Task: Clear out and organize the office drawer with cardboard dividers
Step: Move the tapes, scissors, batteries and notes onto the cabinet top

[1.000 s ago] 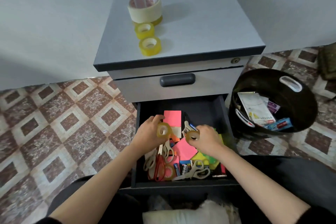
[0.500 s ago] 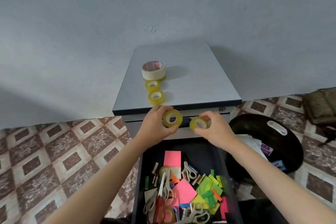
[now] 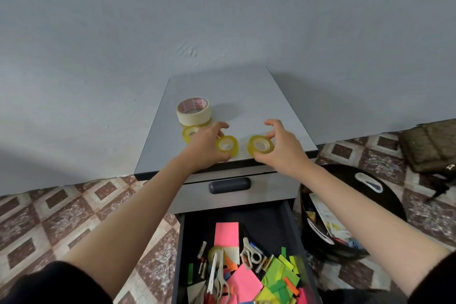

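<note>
Smooth, matt grey tabletop [image 3: 246, 96]. A small tape roll [image 3: 227, 145] and a second tape roll [image 3: 261, 146] are glossy, see-through yellow plastic; a large tape roll [image 3: 194, 112] is matt cream paper. The drawer handle [image 3: 229, 185] is smooth dark plastic. The dark, matt drawer [image 3: 293, 229] holds matt paper sticky notes [image 3: 226, 233] and scissors [image 3: 212, 274] of shiny metal and plastic. Matt painted wall [image 3: 148, 32], polished patterned floor [image 3: 49, 215] tiles, glossy black plastic bin [image 3: 385, 187], quilted cloth bag [image 3: 429, 145].

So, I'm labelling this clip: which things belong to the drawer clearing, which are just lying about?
Job: open dark drawer; small yellow tape roll in left hand; second yellow tape roll in right hand; cream masking tape roll; grey cabinet top; black round bin.
Lying about: olive quilted bag.
</note>
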Demonstrator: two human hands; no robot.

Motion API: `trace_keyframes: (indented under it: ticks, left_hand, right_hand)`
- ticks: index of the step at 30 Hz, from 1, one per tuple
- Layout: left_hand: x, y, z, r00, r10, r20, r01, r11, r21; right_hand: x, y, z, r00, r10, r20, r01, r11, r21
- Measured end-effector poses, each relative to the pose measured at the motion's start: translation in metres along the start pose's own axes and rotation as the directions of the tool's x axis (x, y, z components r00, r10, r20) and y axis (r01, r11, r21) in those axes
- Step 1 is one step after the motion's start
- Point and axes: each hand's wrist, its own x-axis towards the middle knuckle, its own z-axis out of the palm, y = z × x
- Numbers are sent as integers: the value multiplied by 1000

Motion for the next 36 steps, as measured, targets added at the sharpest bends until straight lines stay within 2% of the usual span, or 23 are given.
trace_keyframes:
  ticks: [11,22,26,28,32,34,36]
  left_hand:
    - [7,-10,4,998,-21,58,20,1000,20]
    - [2,-9,5,1000,2,19,-3,999,35]
    - [-8,-7,-3,995,29,-95,-31,999,-13]
    - [-18,-8,-7,981,39,-190,-47,998,-39]
    - [-47,-16,-7,941,-6,-338,-22,997,-79]
    - [-68,-21,-3,934,-27,-355,-8,995,-97]
    - [-88,-24,4,938,-55,-343,12,992,-127]
  right_hand:
    - [24,4,8,993,-37,109,55,983,-173]
    - [26,1,18,994,-27,105,38,993,-111]
    - [19,1,14,994,21,105,-12,996,-85]
    - [10,1,10,997,32,66,-25,995,-100]
    - [-15,0,11,977,-95,-192,90,995,-33]
    - [-31,-1,16,971,-87,-222,99,994,46]
    - [-48,0,25,981,-69,-182,87,992,92]
